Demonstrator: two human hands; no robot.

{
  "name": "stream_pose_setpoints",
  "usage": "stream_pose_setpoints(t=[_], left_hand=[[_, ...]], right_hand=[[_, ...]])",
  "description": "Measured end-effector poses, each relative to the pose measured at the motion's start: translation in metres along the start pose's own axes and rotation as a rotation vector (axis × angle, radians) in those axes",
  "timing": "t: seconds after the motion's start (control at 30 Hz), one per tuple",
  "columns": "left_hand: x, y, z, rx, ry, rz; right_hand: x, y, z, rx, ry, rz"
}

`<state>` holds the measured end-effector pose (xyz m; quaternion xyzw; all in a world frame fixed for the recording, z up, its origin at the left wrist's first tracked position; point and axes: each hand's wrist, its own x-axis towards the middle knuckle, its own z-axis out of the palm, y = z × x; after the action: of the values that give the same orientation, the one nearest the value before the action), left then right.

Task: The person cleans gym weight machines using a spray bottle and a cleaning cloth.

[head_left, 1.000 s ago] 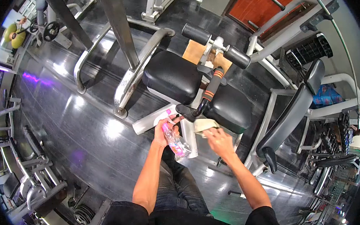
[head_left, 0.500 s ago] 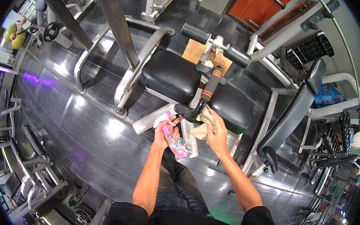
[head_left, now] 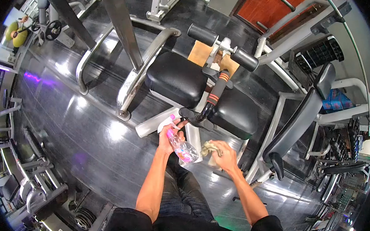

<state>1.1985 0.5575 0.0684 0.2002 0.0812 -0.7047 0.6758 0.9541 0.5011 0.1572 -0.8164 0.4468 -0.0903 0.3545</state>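
Observation:
My left hand (head_left: 166,138) is wrapped round the neck of a clear spray bottle (head_left: 183,149) with a pink and white trigger top and a colourful label. The bottle tilts, its base toward the lower right. In my right hand (head_left: 225,156) a crumpled pale yellow cloth (head_left: 210,148) is bunched. Just beyond both hands stands an exercise machine with two black padded seats, a left pad (head_left: 175,79) and a right pad (head_left: 233,114). Between the pads rises a black handle (head_left: 217,89) with orange stripes. The cloth is apart from the handle, below the right pad.
Two foam rollers, one at the upper left (head_left: 202,33), sit at the machine's far end. Curved metal frame legs (head_left: 146,60) stand left of it. A black-padded bench (head_left: 296,119) is on the right. Weight plates (head_left: 85,218) lie at lower left.
My right hand has moved down and toward me with the cloth, away from the handle. The cloth is more bunched up now. My left hand and the bottle have barely moved.

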Motion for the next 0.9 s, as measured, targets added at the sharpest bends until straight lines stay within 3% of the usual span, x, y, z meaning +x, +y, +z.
stream_pose_setpoints(t=[0.1,0.2,0.3,0.37,0.4,0.43,0.5,0.63,0.7,0.8,0.9], left_hand=[[-0.006,-0.002,-0.001,-0.016,0.011,-0.018],[-0.013,-0.001,0.003,0.053,0.019,-0.015],[-0.031,0.01,0.016,0.2,-0.032,0.002],[-0.043,0.014,0.024,0.493,-0.029,0.03],[-0.048,0.019,0.032,0.542,-0.069,-0.028],[-0.055,0.025,0.068,0.594,-0.075,-0.081],[-0.064,0.02,0.088,0.67,-0.047,-0.102],[-0.064,0.017,0.111,0.796,-0.164,-0.045],[-0.063,0.016,0.119,0.796,-0.161,-0.054],[-0.058,0.011,0.115,0.863,-0.137,0.023],[-0.06,0.003,0.109,0.914,-0.116,0.073]], right_hand=[[0.015,-0.009,-0.002,0.27,0.302,0.002],[0.031,-0.037,-0.008,0.344,0.339,0.0],[0.036,-0.065,-0.017,0.364,0.284,0.071],[0.039,-0.075,-0.025,0.503,0.0,0.19],[0.042,-0.072,-0.019,0.481,0.091,0.008],[0.045,-0.072,-0.02,0.481,0.09,0.009],[0.052,-0.076,-0.025,0.319,0.088,-0.195],[0.063,-0.094,-0.043,0.623,-0.156,-0.032],[0.063,-0.088,-0.04,0.563,-0.179,-0.053],[0.055,-0.094,-0.038,0.24,0.073,-0.249],[0.034,-0.103,-0.038,0.233,0.205,-0.196]])
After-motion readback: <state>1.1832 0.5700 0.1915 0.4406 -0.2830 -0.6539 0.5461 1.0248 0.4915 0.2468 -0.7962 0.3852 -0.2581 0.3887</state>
